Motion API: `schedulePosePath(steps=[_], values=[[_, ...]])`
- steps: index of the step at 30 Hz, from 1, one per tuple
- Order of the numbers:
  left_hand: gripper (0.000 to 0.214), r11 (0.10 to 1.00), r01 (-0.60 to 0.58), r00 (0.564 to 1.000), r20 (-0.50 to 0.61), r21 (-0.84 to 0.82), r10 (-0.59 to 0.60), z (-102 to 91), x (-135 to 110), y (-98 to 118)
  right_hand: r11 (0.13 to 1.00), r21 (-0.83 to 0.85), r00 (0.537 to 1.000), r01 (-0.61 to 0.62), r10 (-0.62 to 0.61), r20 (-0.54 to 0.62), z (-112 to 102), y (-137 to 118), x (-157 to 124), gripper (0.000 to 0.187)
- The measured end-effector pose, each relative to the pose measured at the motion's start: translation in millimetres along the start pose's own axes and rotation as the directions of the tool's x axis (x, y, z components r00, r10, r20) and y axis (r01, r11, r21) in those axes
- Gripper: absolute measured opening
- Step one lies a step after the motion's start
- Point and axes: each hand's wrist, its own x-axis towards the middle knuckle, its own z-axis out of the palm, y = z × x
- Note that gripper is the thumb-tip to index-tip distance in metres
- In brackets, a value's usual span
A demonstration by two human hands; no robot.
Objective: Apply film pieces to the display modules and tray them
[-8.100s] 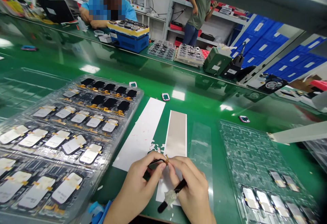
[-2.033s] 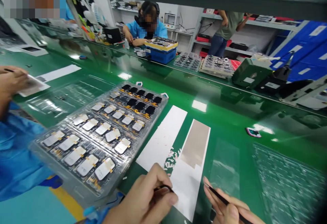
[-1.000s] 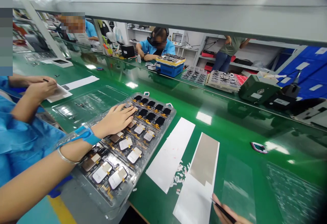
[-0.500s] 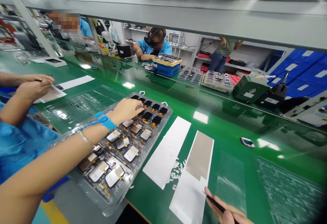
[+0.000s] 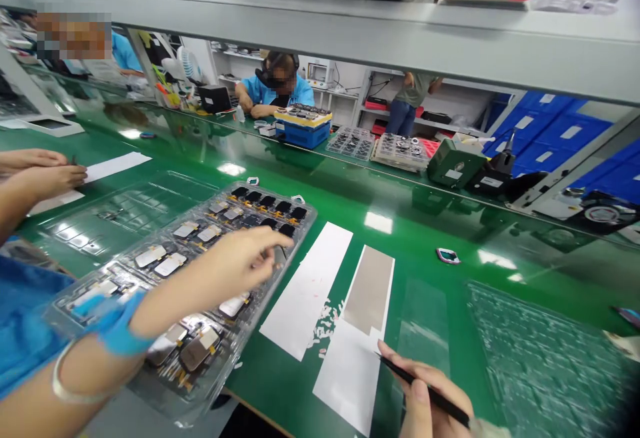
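My left hand (image 5: 250,255) hovers above the clear plastic tray (image 5: 220,398), index finger stretched out and the others loosely curled, with nothing plainly held. The tray's pockets carry small screen modules, some with black faces (image 5: 299,214), others with silvery backs and gold flex strips (image 5: 170,263). A blue wrist strap circles my left wrist. In my right hand (image 5: 425,385) is a pair of black tweezers (image 5: 445,406), its tip over the lower part of a white sheet (image 5: 345,378). Brownish-grey film (image 5: 369,288) covers that sheet's upper part.
Another white sheet (image 5: 310,291) lies beside the tray, with small white scraps (image 5: 325,325) between the sheets. An empty-looking clear tray (image 5: 545,358) is on the right. A co-worker's hands (image 5: 45,175) work at the left. A grey shelf beam (image 5: 320,31) crosses above.
My left hand has come off the tray's far black-faced modules, back toward me and its right side, index finger now stretched out. The view has shifted right. My right hand keeps the tweezers.
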Motion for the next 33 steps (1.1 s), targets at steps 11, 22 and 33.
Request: schedulePosePath(steps=[11, 22, 33], values=[[0.012, 0.566, -0.003, 0.999, 0.019, -0.824, 0.033, 106.4, -50.9, 105.0, 0.800, -0.363, 0.800, 0.478, -0.227, 0.555, -1.3, -23.5, 25.9, 0.013], [0.018, 0.498, -0.016, 0.999, 0.008, -0.867, 0.046, 129.6, -41.8, 97.3, 0.726, -0.426, 0.739, 0.540, -0.167, 0.653, -0.7, -5.8, 20.5, 0.019], [0.023, 0.636, -0.050, 0.996, 0.009, -0.770, 0.089, 128.3, -40.6, 95.4, 0.630, -0.476, 0.678, 0.613, -0.110, 0.727, 3.3, -8.8, 22.1, 0.020]])
